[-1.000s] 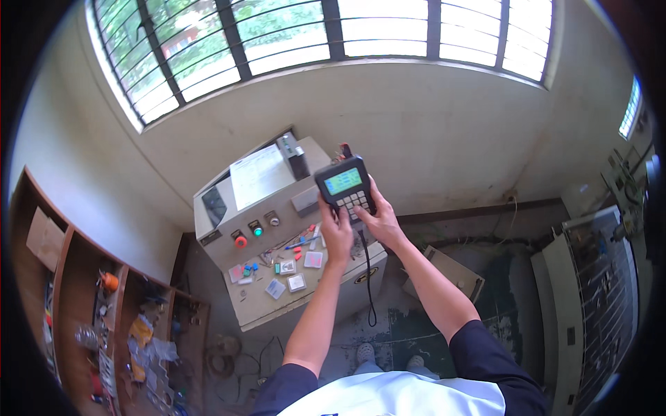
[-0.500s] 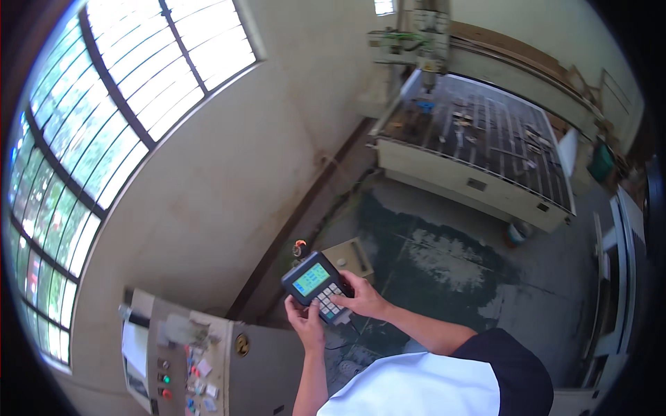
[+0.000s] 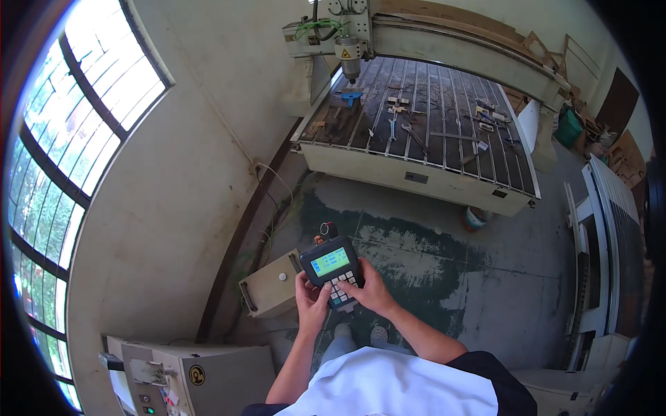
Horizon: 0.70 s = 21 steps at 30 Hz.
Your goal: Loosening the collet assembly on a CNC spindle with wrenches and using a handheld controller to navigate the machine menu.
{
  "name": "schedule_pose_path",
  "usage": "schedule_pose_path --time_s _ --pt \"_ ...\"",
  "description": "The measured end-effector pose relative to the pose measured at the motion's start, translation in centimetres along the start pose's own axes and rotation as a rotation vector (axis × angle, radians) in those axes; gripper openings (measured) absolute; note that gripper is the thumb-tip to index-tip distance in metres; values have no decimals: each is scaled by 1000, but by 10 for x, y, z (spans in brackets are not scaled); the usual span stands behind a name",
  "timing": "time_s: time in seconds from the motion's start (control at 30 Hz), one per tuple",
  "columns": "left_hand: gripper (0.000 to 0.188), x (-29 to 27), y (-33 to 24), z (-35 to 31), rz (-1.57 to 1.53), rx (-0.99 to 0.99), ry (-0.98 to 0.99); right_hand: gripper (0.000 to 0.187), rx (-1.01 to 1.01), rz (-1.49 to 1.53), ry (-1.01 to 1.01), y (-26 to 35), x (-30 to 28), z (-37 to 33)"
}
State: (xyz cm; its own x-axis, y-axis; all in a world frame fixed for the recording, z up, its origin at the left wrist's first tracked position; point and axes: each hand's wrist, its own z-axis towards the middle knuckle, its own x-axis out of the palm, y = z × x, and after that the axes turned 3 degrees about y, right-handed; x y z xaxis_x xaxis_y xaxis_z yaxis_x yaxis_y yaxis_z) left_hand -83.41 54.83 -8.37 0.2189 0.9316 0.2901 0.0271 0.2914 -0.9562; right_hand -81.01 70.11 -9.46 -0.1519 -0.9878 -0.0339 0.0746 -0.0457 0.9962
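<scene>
Controller [image 3: 334, 275], black with green screen [image 3: 330, 262], is gripped by left hand [image 3: 312, 306] and right hand [image 3: 372, 288].

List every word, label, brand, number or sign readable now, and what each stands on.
No wording is legible enough to quote.
Screen of the handheld controller: characters on green, too small to read.
Keys below it: markings too small.
Machine head: yellow triangular warning sign, no readable wording.
Grey cabinet: round dark-and-gold emblem, too small to make out.
</scene>
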Motion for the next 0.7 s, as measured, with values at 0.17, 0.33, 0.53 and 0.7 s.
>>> schedule_pose_path --time_s 0.17,0.33,0.53,0.7 --pt "40 3 14 55 -16 -32 -33 54 -49 -24 41 -10 -17 51" --pt "41 -16 40 128 -64 -19 -104 49 -19 93 157 -35 -24 135" --pt "39 -41 55 220 -55 -22 -226 30 282 20 64 -82 -59 293" --pt "36 -56 58 279 46 -70 -256 20 293 -156 -161 -132 -113 456"
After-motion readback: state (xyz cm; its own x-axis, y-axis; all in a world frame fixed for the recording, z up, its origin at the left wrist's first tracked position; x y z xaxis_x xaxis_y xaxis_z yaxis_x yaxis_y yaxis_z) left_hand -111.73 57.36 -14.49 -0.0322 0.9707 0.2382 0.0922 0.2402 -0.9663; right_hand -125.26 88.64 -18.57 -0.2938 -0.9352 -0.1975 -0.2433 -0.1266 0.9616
